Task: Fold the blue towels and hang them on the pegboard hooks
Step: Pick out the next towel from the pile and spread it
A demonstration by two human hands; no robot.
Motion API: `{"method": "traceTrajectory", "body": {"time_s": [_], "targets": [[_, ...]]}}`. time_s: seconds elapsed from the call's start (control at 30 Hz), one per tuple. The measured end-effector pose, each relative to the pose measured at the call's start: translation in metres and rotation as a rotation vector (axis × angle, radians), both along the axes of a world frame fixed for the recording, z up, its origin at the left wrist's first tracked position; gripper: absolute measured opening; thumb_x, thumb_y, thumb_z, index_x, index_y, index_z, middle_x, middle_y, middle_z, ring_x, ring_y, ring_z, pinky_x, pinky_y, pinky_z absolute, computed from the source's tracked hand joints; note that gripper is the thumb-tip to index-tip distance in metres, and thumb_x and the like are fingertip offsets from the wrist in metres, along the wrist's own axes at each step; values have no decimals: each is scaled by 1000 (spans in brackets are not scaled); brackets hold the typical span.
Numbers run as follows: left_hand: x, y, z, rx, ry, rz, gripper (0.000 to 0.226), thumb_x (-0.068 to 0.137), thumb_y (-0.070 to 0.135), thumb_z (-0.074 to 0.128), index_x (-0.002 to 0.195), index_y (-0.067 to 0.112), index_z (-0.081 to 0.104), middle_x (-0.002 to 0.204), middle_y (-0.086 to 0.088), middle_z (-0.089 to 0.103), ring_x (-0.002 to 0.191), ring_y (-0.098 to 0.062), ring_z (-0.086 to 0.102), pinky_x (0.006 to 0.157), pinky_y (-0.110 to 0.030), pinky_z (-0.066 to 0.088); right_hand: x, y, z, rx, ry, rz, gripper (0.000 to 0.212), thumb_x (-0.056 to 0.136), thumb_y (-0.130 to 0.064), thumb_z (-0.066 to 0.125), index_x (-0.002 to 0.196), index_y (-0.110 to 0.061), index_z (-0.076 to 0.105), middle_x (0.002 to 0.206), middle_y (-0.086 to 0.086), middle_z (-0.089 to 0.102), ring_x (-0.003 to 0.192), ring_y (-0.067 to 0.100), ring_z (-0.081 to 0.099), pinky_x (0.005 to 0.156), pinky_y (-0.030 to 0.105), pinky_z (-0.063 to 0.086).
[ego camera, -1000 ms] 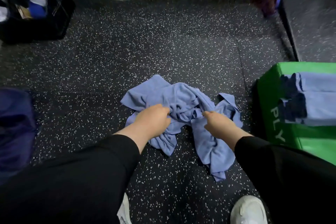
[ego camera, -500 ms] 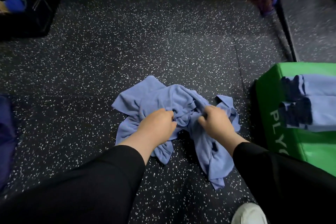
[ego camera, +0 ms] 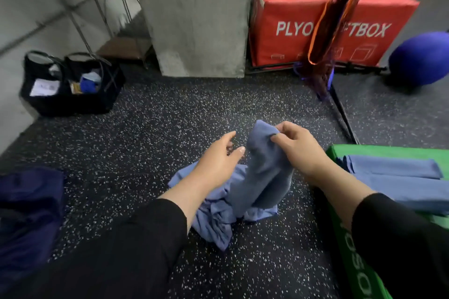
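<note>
Right hand [ego camera: 301, 150] pinching a top edge of the crumpled blue towel [ego camera: 255, 177] and lifting it off the speckled floor [ego camera: 145, 141] at lower centre of frame — rest of the cloth bunched in a heap below. Left hand [ego camera: 218, 162] just left of the raised part, fingers loose and spread, gripping nothing, looks like reaching in for a second corner. Not touching the lifted edge as far as can be told.

Progress-wise: two folded blue towels [ego camera: 393, 167] already stacked on the green plyo box [ego camera: 349, 238] at right edge, so some folding done. Current one not folded at all yet — needs shaking out, squaring up, then folding. No pegboard or hooks anywhere in view, so presumably none of the hanging done for these. Early-to-middle stage, at a guess.

Elsewhere: red plyo box [ego camera: 291, 12] upper right, black bag [ego camera: 68, 102] at left, dark blue fabric [ego camera: 29, 201] at left edge.
</note>
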State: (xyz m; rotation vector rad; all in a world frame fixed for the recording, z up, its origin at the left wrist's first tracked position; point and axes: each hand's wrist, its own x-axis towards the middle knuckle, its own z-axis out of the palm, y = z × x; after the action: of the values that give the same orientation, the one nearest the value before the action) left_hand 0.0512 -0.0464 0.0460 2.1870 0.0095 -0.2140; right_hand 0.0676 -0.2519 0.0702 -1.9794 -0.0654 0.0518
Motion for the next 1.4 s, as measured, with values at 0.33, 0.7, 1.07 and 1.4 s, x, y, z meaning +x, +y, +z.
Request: {"method": "traceTrajectory", "body": {"time_s": [0.33, 0.7, 1.07, 1.4], "targets": [[-63, 17, 73, -280, -157, 76, 16, 99, 20, 61, 87, 16, 70, 77, 5, 65, 71, -10, 53, 73, -33, 45, -92, 45, 75, -26, -86, 52, 12, 87, -8, 67, 84, -19, 72, 108, -21, 72, 94, -2, 67, 85, 24, 51], [-71, 46, 99, 14, -309, -154, 16, 103, 29, 51, 87, 27, 55, 70, 2, 57, 67, -18, 51, 70, -44, 46, -88, 64, 61, 397, 126, 116, 31, 78, -42, 75, 88, -13, 66, 76, 6, 57, 76, 20, 52, 76, 48, 43], [-52, 81, 86, 203, -75, -223, 22, 93, 34, 70, 80, 18, 63, 65, -1, 60, 58, -13, 46, 57, -32, 35, -60, 62, 53, 38, -41, -51, 12, 95, -21, 67, 85, -15, 69, 72, -5, 62, 69, 9, 51, 66, 31, 39], [-53, 64, 84, 35, -74, -187, 45, 97, 38, 64, 66, 8, 51, 63, 0, 35, 60, -11, 30, 57, -33, 24, -61, 61, 55, -198, 33, 250, 42, 88, -33, 76, 128, -37, 62, 54, -13, 52, 50, 2, 43, 52, 20, 35]]}}
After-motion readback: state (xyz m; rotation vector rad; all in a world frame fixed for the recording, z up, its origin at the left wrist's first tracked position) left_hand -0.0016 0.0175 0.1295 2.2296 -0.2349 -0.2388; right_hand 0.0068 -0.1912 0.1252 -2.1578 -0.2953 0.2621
